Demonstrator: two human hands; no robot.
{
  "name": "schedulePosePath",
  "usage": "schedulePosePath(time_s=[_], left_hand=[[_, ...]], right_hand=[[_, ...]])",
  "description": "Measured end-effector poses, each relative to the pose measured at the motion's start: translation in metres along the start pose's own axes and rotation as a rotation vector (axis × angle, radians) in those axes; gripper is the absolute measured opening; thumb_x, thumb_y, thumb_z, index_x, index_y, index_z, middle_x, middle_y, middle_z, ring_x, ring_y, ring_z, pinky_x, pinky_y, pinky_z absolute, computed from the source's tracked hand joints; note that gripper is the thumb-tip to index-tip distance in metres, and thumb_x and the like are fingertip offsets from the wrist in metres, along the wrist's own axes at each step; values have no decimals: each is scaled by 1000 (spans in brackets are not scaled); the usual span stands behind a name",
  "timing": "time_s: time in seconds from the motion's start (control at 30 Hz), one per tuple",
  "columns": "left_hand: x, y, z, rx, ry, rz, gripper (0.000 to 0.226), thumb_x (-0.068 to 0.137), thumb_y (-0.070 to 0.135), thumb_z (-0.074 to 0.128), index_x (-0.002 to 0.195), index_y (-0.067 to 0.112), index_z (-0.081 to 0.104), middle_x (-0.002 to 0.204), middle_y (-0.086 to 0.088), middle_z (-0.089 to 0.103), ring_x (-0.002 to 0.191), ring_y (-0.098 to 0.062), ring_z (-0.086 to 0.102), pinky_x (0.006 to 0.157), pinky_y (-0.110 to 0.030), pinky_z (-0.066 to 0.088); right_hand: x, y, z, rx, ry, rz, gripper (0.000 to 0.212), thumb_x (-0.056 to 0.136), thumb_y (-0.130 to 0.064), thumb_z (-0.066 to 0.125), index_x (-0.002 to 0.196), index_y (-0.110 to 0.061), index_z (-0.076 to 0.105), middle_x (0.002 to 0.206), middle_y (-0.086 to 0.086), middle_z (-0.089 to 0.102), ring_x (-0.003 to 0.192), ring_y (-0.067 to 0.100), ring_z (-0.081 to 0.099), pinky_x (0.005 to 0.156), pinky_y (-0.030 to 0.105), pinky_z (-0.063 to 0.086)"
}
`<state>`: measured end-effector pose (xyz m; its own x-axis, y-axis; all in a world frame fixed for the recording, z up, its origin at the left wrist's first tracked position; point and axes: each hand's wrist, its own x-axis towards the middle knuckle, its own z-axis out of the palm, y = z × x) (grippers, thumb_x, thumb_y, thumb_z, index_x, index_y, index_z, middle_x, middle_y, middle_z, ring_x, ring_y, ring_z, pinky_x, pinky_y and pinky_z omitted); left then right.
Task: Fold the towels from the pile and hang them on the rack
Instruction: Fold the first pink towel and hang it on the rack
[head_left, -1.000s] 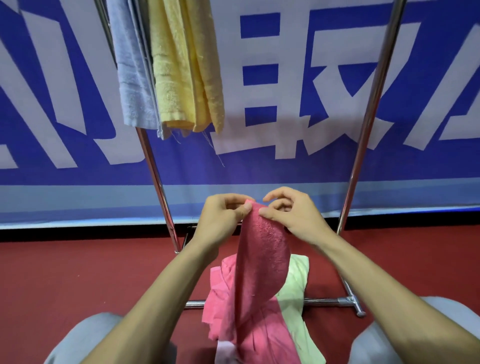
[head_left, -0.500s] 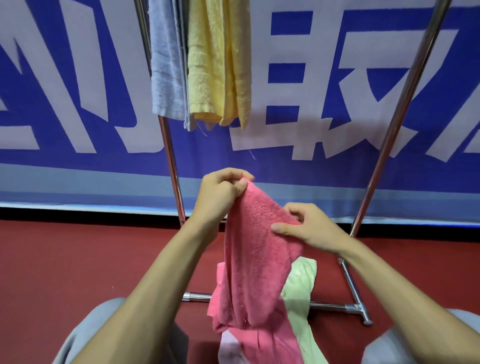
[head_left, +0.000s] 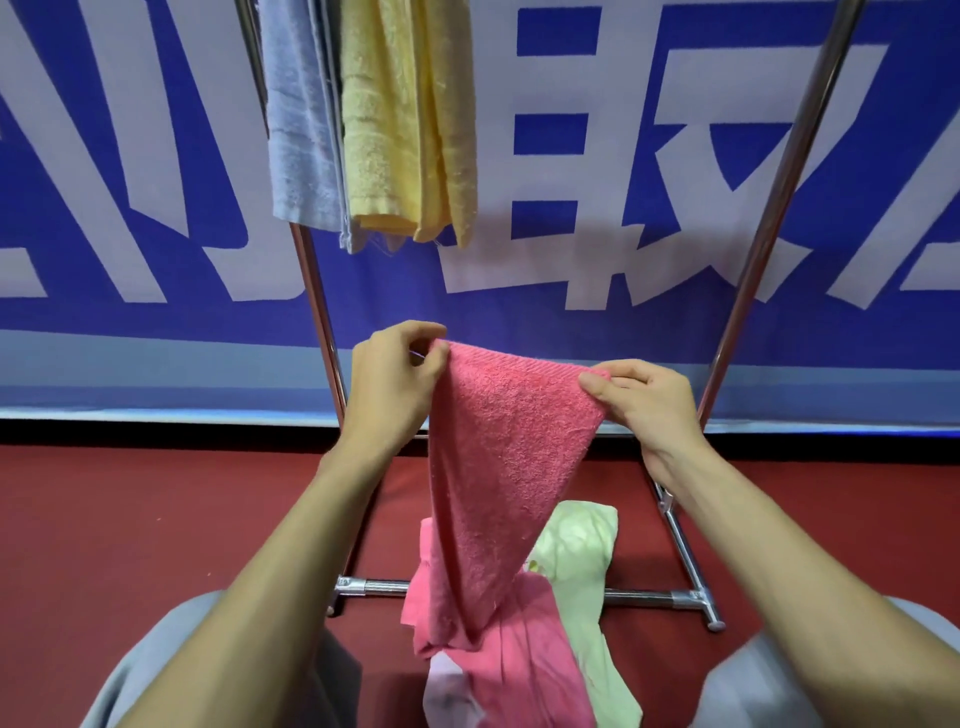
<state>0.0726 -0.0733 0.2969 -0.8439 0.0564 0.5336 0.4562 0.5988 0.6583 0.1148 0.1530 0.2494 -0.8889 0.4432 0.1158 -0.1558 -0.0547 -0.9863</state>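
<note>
A pink towel (head_left: 498, 467) hangs in front of me, its top edge stretched between both hands. My left hand (head_left: 395, 384) pinches the left corner and my right hand (head_left: 644, 400) pinches the right corner. The towel narrows downward onto the pile (head_left: 519, 654) on the floor between my knees, which holds more pink cloth, a pale green towel (head_left: 576, 561) and a bit of white. On the chrome rack (head_left: 769, 218) hang a light blue towel (head_left: 298, 135) and a yellow towel (head_left: 405, 124), at its upper left.
The rack's slanted poles stand left and right of my hands, and its base bar (head_left: 644, 597) crosses the red floor (head_left: 130, 519) behind the pile. A blue and white banner (head_left: 597, 171) fills the wall behind. My grey-clad knees are at the bottom corners.
My right hand has slid right along the top edge to the other corner, and the pink towel's top is now spread wide between both hands. The view has shifted leftward.
</note>
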Motion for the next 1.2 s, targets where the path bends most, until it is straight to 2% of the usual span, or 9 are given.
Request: schedulePosePath(time_s=[0.13, 0.27, 0.33, 0.47, 0.63, 0.73, 0.97, 1.13, 1.2], left_hand=[[-3, -3, 8, 167, -91, 126, 28, 93, 17, 57, 117, 8, 67, 106, -9, 71, 100, -22, 64, 87, -21, 39], [-1, -8, 12, 213, -152, 158, 20, 93, 16, 56, 108, 9, 68, 102, -9, 70, 97, -26, 63, 87, -34, 47], [-1, -8, 11, 214, -162, 164, 15, 94, 17, 54, 104, 12, 65, 100, -6, 65, 95, -25, 60, 82, -34, 45], [-2, -1, 5, 210, -183, 193, 13, 95, 16, 50, 102, 12, 60, 99, -5, 58, 94, -25, 58, 80, -34, 43], [18, 21, -25, 263, -122, 235, 25, 99, 18, 44, 111, 10, 64, 99, -7, 53, 93, -31, 57, 78, -36, 43], [45, 39, -54, 268, -48, 282, 23, 98, 16, 44, 106, 9, 64, 102, -10, 57, 95, -32, 57, 81, -40, 46], [91, 95, -109, 272, -17, 334, 22, 100, 16, 42, 107, 7, 60, 96, -10, 64, 86, -26, 59, 71, -31, 42], [108, 140, -142, 41, 226, 406, 21, 98, 14, 47, 110, 6, 62, 103, -9, 67, 88, -19, 59, 82, -37, 51], [111, 152, -149, 51, 237, 437, 21, 98, 12, 47, 109, 5, 63, 103, -9, 66, 88, -18, 59, 82, -35, 50]], right_hand=[[1, -2, -5, 50, 72, 49, 18, 72, 3, 76, 89, 2, 70, 75, 8, 70, 64, 12, 64, 63, 18, 55], [0, -4, -8, 27, 73, 37, 15, 76, 5, 72, 89, -2, 71, 75, 5, 71, 65, 8, 65, 64, 17, 54], [-3, -7, -9, -55, 71, 16, 18, 79, 5, 70, 96, 0, 71, 77, 5, 71, 65, 7, 65, 67, 17, 55], [-2, -27, -11, -231, 78, -69, 15, 78, 2, 72, 85, -10, 74, 77, 5, 72, 72, 13, 68, 75, 30, 58], [6, -86, 4, -258, 133, -222, 21, 70, -8, 81, 68, -27, 72, 74, 0, 74, 73, 13, 70, 82, 39, 59], [6, -126, 19, -253, 131, -310, 20, 71, -10, 81, 69, -28, 72, 74, -3, 73, 74, 12, 70, 82, 40, 59], [3, -206, 38, -400, 203, -537, 9, 81, -15, 73, 80, -22, 69, 77, -10, 66, 81, 8, 65, 86, 37, 55], [0, -274, 49, -354, 260, -700, 2, 85, -16, 69, 87, -18, 68, 85, -3, 69, 83, 9, 64, 76, 27, 54], [0, -292, 50, -383, 268, -746, 4, 86, -15, 68, 87, -17, 71, 85, -3, 70, 83, 9, 65, 79, 28, 54]])
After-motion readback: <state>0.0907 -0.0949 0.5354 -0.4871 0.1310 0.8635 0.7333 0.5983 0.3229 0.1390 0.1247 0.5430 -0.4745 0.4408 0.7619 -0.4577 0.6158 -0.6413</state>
